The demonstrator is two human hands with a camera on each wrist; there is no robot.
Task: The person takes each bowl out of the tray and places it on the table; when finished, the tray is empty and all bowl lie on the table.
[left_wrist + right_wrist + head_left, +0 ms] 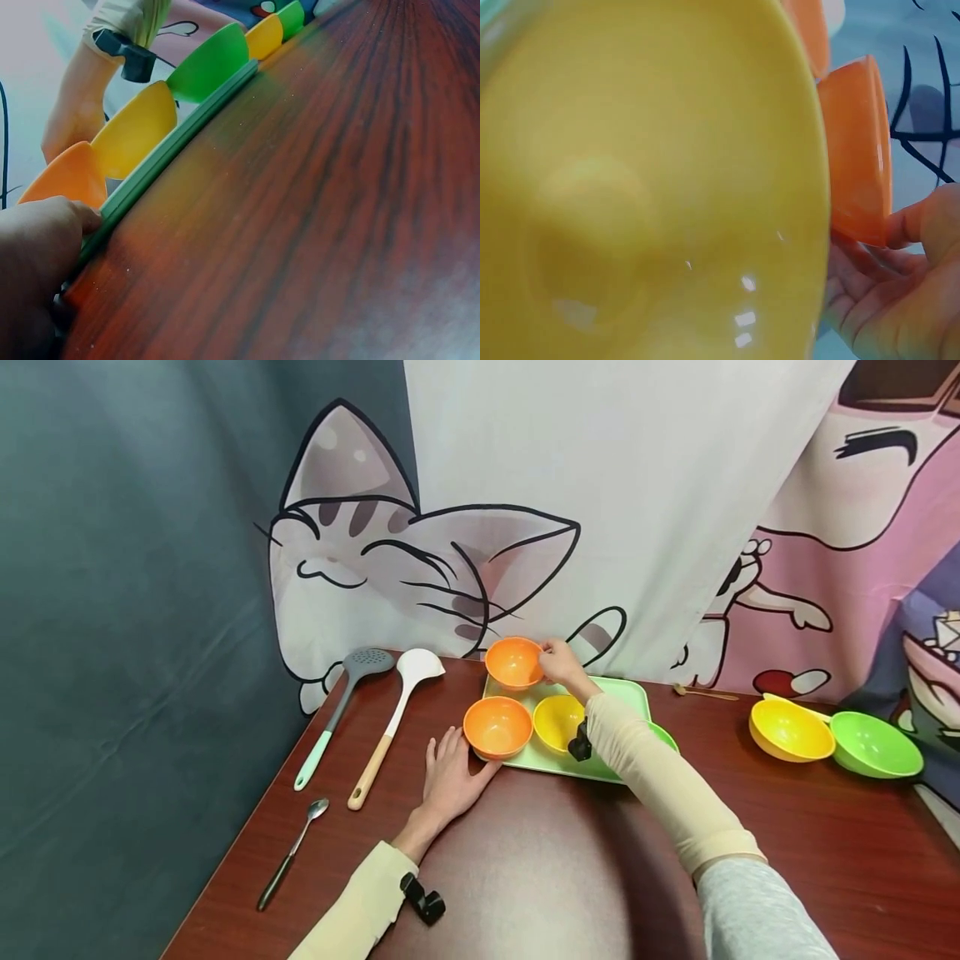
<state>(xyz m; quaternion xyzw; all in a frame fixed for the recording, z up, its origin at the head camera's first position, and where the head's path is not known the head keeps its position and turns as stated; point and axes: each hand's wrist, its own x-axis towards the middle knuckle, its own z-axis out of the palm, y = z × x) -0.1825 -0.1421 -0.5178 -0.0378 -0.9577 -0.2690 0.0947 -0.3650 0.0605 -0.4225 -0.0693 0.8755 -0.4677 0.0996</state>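
Right hand [561,662]: grips the right rim of the far orange bowl [513,662]; the right wrist view shows the thumb [922,221] on the rim and the fingers [855,285] curled beneath it.
Far orange bowl: at the far left corner of the green tray [626,692], upright; whether it rests on the tray or is held just above it cannot be told.
Left hand [448,772]: lies flat on the table [540,860], fingers straight, holding nothing; its fingertips [86,217] touch the near left edge of the tray, just beside the near orange bowl [498,727].
Near orange bowl: on the near left corner of the tray, upright.
Yellow bowl on tray [558,722]: just right of the near orange bowl; the right wrist passes over it, and it fills most of the right wrist view.
Green bowl on tray [664,737]: right of that yellow bowl, largely hidden behind the right forearm.
Obstruction: the right sleeve [660,777] crosses the near right part of the tray.
Left of tray: a slotted spoon [341,710] and a white ladle [393,718] lie side by side, handles toward the near side; a metal spoon [292,852] lies nearer, by the table's left edge.
Right of tray: a second yellow bowl [791,731] and a second green bowl [873,745] stand touching, well apart from the tray; a small wooden spoon [705,693] lies at the far edge.
Backdrop: a cloth with cartoon cats [390,568] hangs behind the table.
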